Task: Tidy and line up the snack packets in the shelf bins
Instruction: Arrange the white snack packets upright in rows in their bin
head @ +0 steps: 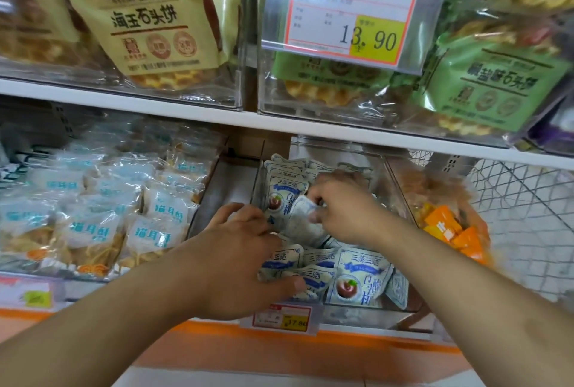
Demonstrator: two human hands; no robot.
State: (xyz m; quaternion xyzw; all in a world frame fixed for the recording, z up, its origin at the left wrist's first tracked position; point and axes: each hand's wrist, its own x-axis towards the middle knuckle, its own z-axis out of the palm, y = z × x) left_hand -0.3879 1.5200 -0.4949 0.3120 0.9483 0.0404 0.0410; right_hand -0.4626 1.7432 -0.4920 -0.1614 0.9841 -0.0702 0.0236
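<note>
A clear plastic bin [394, 178] on the lower shelf holds several small white-and-blue snack packets [360, 278], some upright at the back, others lying loose at the front. My right hand [348, 209] is inside the bin and pinches one white packet [302, 219], which is tilted with its back showing. My left hand [239, 259] reaches into the bin's front left; its fingers and thumb curl round a bunch of the loose packets [289, 259].
A bin of pale blue-labelled cake packets [93, 216] stands to the left, with orange packets [447, 228] to the right beside a white wire basket [521, 209]. Above, clear bins hold yellow [155, 20] and green [494, 82] cracker bags behind a price tag [351, 17].
</note>
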